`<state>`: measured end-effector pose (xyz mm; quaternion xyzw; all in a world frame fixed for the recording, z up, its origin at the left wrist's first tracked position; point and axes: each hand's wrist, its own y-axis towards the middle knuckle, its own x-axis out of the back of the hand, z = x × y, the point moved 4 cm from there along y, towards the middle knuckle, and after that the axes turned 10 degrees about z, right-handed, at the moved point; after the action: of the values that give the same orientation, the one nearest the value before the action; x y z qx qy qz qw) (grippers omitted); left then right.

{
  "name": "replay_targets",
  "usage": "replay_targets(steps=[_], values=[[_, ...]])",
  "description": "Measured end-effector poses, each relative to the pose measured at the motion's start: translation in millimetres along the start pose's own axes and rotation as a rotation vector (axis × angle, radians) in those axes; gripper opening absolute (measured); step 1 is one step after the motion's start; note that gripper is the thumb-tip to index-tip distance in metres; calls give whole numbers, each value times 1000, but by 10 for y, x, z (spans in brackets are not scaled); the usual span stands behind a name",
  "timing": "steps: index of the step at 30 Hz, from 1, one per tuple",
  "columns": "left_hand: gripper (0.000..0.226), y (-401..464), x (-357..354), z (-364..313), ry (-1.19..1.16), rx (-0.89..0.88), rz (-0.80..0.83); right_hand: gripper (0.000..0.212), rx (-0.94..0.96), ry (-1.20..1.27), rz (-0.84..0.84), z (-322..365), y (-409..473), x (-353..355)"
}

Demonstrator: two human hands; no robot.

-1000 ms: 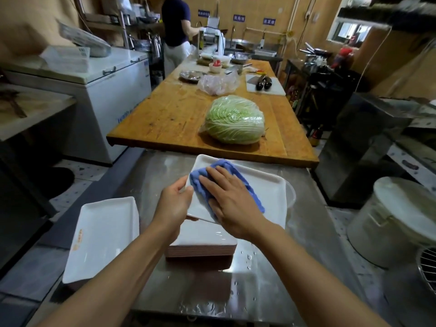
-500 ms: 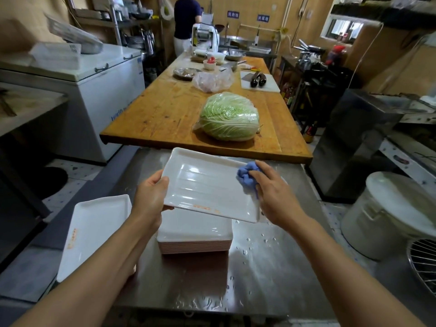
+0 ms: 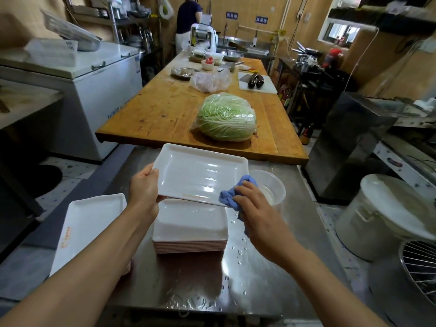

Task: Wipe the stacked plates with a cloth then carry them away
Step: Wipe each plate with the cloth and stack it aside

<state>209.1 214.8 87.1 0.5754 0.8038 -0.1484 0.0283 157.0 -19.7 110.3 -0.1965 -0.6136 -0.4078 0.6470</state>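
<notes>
My left hand (image 3: 144,189) grips the left edge of a white rectangular plate (image 3: 198,173), held tilted above a stack of several like plates (image 3: 188,228) on the wet steel table (image 3: 271,267). My right hand (image 3: 253,204) holds a bunched blue cloth (image 3: 230,197) against the plate's near right corner. Another white plate (image 3: 87,228) lies face up at the table's left edge.
A clear plastic bowl (image 3: 271,187) sits just right of the held plate. Beyond is a wooden table (image 3: 165,109) with a wrapped cabbage (image 3: 226,116). A white lidded bucket (image 3: 382,213) stands on the right, a chest freezer (image 3: 94,86) on the left. A person (image 3: 187,22) works at the far end.
The cloth has gone from the plate's middle to its right edge, then to the near right corner. The plate has tilted to show its inside. The clear bowl has come into sight.
</notes>
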Motion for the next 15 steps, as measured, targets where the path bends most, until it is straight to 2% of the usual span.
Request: replay_targets(steps=[2, 6, 8, 9, 12, 15], values=[[25, 2, 2, 17, 3, 34, 3, 44, -12, -60, -56, -25, 40, 30], [19, -28, -4, 94, 3, 157, 67, 19, 12, -9, -172, -107, 140, 179], [22, -40, 8, 127, 140, 232, 112, 20, 11, -18, -155, -133, 182, 225], [30, -19, 19, 143, 325, 234, 148, 21, 9, -16, -137, -141, 200, 239], [65, -50, -61, 90, 995, 21, 253, 20, -11, 11, -31, -167, 272, 235], [79, -265, -421, -44, 1331, -394, 394, 14, -70, 47, 46, -216, 340, 236]])
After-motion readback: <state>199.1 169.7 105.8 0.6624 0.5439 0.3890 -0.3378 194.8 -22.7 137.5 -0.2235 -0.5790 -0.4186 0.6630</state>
